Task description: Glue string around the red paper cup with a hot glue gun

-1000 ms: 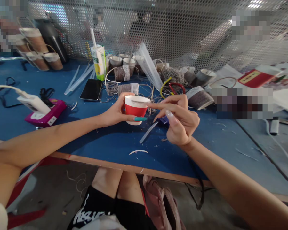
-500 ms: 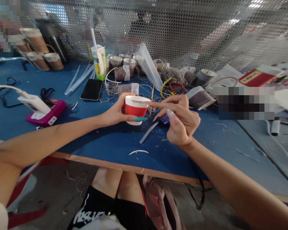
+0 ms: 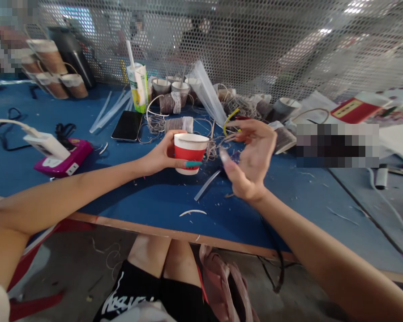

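A red and white paper cup (image 3: 190,155) is upright in my left hand (image 3: 164,154), thumb across its front and fingers round the back. To the right of the cup and apart from it, my right hand (image 3: 251,156) is raised with its fingers spread, slightly blurred, and nothing shows between them. Behind the hands lie tangled grey cords (image 3: 215,150) and a cord-wrapped cup (image 3: 177,124). Beneath the right hand a translucent glue stick (image 3: 207,184) lies on the blue tabletop (image 3: 147,197); a blue object beside it is mostly hidden.
A black phone (image 3: 127,125) and a drink carton (image 3: 138,87) stand left of the cords. Further left are a purple power strip (image 3: 63,158) and several brown cups (image 3: 75,85). A bundle of clear sticks (image 3: 208,96) leans at the back, before a perforated metal screen (image 3: 255,40).
My right hand has moved away from the cup's rim, and its fingers have spread. The cup stays in my left hand, almost unmoved.
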Tool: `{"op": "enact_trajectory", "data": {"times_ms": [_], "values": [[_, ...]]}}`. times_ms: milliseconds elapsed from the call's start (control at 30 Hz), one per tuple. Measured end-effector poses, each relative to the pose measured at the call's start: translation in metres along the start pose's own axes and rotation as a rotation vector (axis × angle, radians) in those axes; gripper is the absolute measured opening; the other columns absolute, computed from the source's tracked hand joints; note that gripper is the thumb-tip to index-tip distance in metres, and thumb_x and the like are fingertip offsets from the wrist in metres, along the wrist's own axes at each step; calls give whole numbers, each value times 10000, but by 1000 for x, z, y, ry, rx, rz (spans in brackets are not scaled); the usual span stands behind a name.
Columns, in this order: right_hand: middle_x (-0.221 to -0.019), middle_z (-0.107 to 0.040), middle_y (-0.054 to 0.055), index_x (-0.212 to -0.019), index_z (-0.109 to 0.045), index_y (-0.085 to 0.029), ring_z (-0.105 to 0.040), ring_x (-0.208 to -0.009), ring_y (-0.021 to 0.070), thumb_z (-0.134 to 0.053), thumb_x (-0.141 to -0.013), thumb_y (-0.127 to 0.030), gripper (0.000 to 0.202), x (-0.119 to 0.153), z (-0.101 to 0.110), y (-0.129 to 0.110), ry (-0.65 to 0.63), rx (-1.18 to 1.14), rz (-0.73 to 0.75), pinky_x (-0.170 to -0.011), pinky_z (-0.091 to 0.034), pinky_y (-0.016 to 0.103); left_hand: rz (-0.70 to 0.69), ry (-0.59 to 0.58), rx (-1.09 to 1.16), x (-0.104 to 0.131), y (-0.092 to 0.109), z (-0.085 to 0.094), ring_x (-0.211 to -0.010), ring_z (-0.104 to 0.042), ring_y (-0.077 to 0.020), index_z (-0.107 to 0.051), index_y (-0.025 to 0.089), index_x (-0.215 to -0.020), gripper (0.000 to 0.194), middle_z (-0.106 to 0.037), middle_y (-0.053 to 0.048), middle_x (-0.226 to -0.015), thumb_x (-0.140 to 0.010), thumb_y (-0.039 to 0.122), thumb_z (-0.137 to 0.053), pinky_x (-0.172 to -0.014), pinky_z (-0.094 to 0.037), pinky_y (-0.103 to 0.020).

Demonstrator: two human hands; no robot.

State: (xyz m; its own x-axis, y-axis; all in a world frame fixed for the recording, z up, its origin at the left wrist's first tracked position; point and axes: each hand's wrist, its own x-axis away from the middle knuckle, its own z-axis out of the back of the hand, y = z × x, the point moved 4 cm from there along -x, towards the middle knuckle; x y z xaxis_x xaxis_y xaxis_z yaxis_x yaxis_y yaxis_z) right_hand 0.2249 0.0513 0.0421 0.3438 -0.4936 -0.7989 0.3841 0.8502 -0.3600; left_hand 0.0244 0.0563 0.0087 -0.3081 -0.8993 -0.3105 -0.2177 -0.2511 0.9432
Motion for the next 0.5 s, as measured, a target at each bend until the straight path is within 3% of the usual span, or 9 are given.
{"op": "enact_trajectory", "data": {"times_ms": [100, 233, 367, 500], "values": [[-1454, -415, 146, -1420, -309, -281, -389, -1363, 386, -652, -749, -463, 775, -9, 1, -14, -68, 50, 92, -1062, -378, 614, 38, 6, 72, 0, 0, 0, -1033, -664, -204, -554, 218, -1095, 675, -690, -35, -1098, -534, 272, -925, -950, -530, -370], [-1493, -390, 146, -1376, -387, -287, -343, -1420, 390, -674, -758, -396, 690, -13, -3, -22, -210, 162, 69, -1123, -290, 636, 120, -32, 173, 1, 1, -3, -1023, -690, -223, -602, 204, -1107, 653, -725, -47, -1068, -532, 221, -912, -951, -535, -381], [-1501, -396, 139, -1301, -453, -287, -369, -1415, 372, -674, -806, -420, 558, -12, -6, -21, -207, 182, 39, -1109, -321, 606, 203, -102, 249, 2, 1, -7, -1078, -686, -258, -628, 196, -1144, 641, -739, -67, -1068, -557, 200, -887, -984, -516, -410], [-1478, -424, 154, -1276, -470, -265, -397, -1400, 352, -686, -825, -462, 537, -11, -8, -19, -188, 165, 66, -1112, -340, 571, 181, -113, 219, 2, 2, -6, -1072, -678, -259, -634, 191, -1146, 635, -729, -72, -1087, -560, 159, -877, -982, -516, -418]]}}
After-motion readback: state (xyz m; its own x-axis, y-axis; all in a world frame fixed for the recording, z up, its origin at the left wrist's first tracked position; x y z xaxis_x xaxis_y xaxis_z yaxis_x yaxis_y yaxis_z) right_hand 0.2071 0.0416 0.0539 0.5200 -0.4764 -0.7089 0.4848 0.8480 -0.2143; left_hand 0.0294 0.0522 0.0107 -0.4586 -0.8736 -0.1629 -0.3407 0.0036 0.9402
